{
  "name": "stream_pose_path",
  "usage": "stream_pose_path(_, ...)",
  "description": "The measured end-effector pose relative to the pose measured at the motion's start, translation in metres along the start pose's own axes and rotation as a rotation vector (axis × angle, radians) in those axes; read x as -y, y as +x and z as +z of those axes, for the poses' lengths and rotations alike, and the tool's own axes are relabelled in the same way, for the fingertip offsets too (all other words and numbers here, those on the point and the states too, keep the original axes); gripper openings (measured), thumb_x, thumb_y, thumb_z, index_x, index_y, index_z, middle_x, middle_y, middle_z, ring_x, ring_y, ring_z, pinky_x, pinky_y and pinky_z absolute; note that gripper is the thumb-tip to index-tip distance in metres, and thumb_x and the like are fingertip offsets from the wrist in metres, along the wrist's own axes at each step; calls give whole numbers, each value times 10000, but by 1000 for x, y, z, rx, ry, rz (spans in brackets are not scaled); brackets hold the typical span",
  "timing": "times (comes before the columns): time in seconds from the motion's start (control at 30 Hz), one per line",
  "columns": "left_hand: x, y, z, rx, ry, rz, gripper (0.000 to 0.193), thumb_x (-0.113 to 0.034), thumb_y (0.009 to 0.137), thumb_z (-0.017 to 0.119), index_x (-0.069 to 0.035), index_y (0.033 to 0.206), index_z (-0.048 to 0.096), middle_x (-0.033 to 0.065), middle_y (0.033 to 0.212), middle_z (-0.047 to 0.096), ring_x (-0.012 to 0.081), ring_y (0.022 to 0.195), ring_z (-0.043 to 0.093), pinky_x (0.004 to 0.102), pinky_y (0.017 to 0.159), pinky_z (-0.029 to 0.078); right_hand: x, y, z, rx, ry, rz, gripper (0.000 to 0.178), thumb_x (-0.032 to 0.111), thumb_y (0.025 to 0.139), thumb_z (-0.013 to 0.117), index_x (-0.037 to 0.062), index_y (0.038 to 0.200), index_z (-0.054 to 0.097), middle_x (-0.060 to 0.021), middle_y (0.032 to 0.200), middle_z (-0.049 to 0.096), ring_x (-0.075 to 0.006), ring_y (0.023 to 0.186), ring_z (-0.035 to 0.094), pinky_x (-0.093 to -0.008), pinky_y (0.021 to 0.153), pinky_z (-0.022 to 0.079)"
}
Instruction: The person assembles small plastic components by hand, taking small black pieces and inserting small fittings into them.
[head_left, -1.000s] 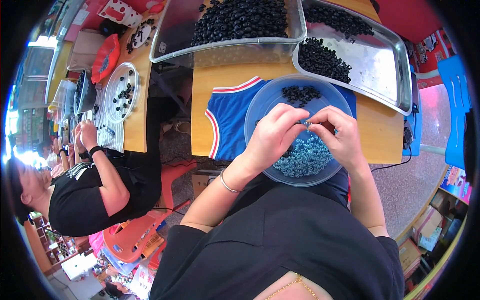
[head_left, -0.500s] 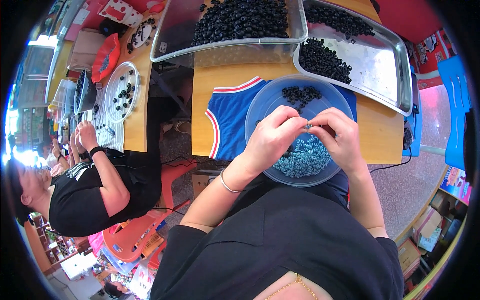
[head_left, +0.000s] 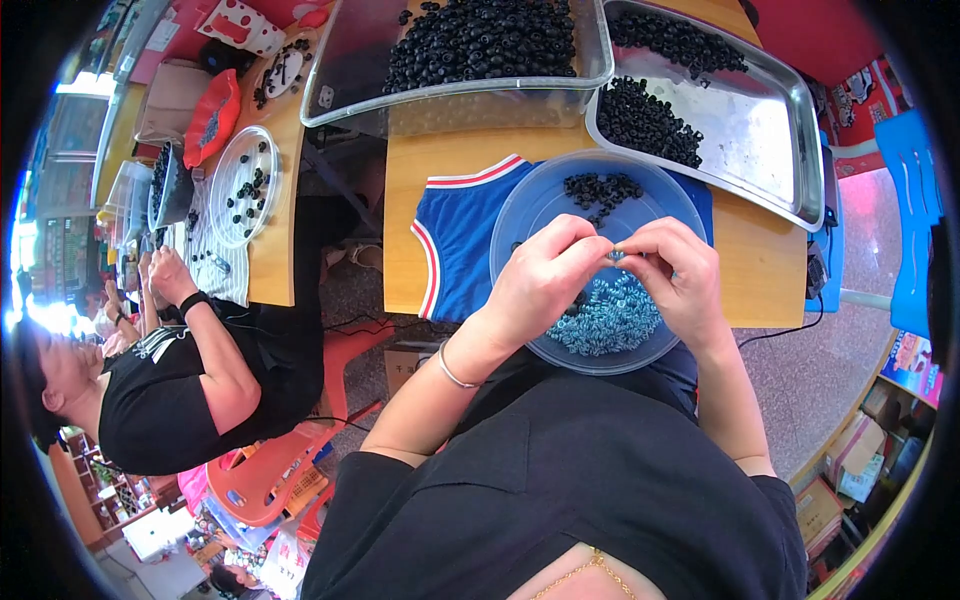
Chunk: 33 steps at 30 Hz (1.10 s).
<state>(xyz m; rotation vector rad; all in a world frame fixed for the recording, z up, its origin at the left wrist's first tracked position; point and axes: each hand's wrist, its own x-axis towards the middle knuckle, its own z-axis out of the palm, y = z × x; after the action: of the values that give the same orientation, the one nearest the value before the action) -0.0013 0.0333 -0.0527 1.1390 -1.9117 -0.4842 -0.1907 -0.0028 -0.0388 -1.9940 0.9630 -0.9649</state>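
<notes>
We note both hands [head_left: 610,275] crowd the middle of the bowl [head_left: 530,215], leaving its far rim reachable. Beyond, the steel tray [head_left: 770,130] and clear bin [head_left: 450,95] block the tabletop. Bare wood [head_left: 760,270] stays open at right.

— What's being held?

— A tiny pale blue ring [head_left: 617,255], pinched where the fingertips of the left hand [head_left: 545,280] and right hand [head_left: 675,275] meet, just above the bowl.

— And the bowl?

— A round, clear blue plastic bowl [head_left: 520,215], sitting level on a blue cloth at the table's near edge. A heap of light blue rings [head_left: 610,320] fills its near side; a small cluster of black rings [head_left: 600,188] lies at its far side.
</notes>
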Motion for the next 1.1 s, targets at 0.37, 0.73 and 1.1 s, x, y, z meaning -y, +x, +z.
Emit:
stream_pose_path(0.37, -1, 1, -6, 56, -331, -210, 89, -5, 817, 691, -6, 897, 650, 90, 864, 611, 213, 762, 621, 296, 638, 490, 1, 2, -2, -6, 26, -33, 204, -20, 760, 736, 51, 950, 705, -56, 865, 659, -107, 612, 572, -236, 538, 459)
stream_pose_path(0.73, -4, -2, -5, 144, -733, -562, 94, -48, 879, 673, 13, 931, 626, 39, 842, 597, 66, 707, 578, 215, 602, 465, 3, 1, -2, 36, 59, 17, 151, -17, 756, 730, 28, 889, 673, -57, 817, 645, -103, 588, 558, -239, 517, 439)
stream_pose_path(1.1, -3, -4, -1, 109, -602, -471, 101, -44, 881, 661, 6, 950, 608, 46, 826, 583, 80, 672, 550, 232, 584, 445, 4, 0, -2, -2, -42, -69, 192, -10, 741, 741, 64, 913, 701, -53, 822, 652, -136, 592, 606, -255, 517, 489)
